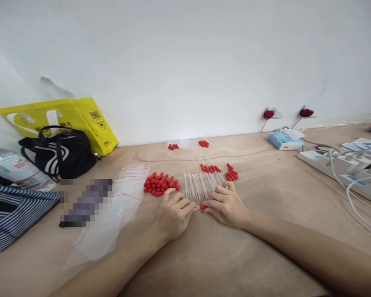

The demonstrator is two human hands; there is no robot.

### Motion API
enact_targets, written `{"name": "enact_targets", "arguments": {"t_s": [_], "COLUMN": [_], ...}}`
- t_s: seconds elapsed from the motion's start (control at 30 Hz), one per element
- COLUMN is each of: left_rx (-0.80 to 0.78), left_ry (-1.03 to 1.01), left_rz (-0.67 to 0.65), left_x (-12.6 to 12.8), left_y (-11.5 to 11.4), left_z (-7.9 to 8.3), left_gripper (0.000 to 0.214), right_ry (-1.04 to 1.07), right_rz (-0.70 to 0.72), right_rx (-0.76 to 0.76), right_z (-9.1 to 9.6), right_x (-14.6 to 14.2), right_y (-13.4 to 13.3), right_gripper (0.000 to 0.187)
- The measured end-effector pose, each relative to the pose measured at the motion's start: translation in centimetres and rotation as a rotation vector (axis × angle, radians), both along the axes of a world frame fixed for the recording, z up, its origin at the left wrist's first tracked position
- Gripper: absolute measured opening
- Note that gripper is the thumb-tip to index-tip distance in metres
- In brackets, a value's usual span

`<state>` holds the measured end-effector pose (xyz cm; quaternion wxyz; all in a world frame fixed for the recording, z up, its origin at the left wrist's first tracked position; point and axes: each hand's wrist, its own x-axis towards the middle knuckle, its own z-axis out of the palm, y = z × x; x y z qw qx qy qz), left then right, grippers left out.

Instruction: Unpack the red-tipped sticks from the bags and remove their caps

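My left hand [177, 212] is closed in a pinch on a thin clear dropper tube, mostly hidden by the fingers. Facing it, my right hand [227, 205] pinches a red rubber bulb [202, 207], which meets the tube's end between the two hands. Just beyond the fingers lies a row of clear dropper tubes [198, 184]. A pile of red rubber bulbs [159, 183] sits at the row's left, and a smaller group of red bulbs [231, 172] at its right. Behind the row are several droppers with red bulbs fitted [210, 168].
Clear zip bags [105, 231] lie at left, near a blurred dark object [88, 202]. A black bag [60, 152], yellow bag [102, 128] and large bottle [21, 169] stand far left. Bagged droppers [188, 144] lie by the wall. At right are tissues [286, 140] and a power strip [343, 173].
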<state>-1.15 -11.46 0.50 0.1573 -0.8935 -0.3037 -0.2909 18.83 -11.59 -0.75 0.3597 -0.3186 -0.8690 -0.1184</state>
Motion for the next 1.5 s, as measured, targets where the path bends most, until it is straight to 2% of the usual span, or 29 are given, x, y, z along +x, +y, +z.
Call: {"name": "enact_targets", "arguments": {"t_s": [0.53, 0.7, 0.83, 0.9, 0.97, 1.07, 1.13, 1.2, 1.33, 1.5], "left_rx": [0.015, -0.011, -0.132, -0.249, -0.406, -0.722, -0.928, -1.008, -0.984, -0.931], "left_ry": [-0.027, -0.110, -0.159, -0.204, -0.302, -0.479, -0.516, -0.465, -0.365, -0.207], "left_rz": [-0.011, 0.076, 0.071, 0.068, 0.068, 0.073, 0.108, 0.262, 0.365, 0.475], "left_x": [-0.2, -1.2, -1.1, -0.8, -0.4, 0.9, 2.3, 4.0, 6.6, 8.0], "left_y": [-0.2, 0.0, 0.1, 0.4, 1.2, 3.1, 4.7, 6.2, 8.4, 9.4], "left_z": [0.1, 0.3, 0.7, 1.0, 1.4, 2.2, 2.9, 3.6, 4.6, 4.4], "left_gripper": [0.016, 0.016, 0.019, 0.020, 0.021, 0.017, 0.014, 0.011, 0.008, 0.015], "right_ry": [0.038, 0.140, 0.237, 0.277, 0.312, 0.323, 0.280, 0.262, 0.235, 0.175], "right_rz": [0.061, -0.051, -0.187, -0.339, -0.522, -0.769, -0.910, -0.919, -0.911, -0.862], "right_rx": [0.058, -0.005, -0.061, -0.123, -0.250, -0.548, -0.772, -0.838, -0.902, -0.920], "right_z": [-0.3, 0.0, 0.2, 0.5, 0.9, 1.7, 2.0, 2.1, 1.6, 1.6], "right_x": [0.8, 2.1, 2.7, 3.4, 4.6, 6.8, 8.1, 9.0, 9.7, 9.9], "right_y": [-0.4, -0.2, 0.8, 2.0, 3.7, 6.7, 8.6, 10.1, 11.4, 11.3], "right_gripper": [0.016, 0.016, 0.015, 0.019, 0.021, 0.019, 0.021, 0.022, 0.022, 0.026]}}
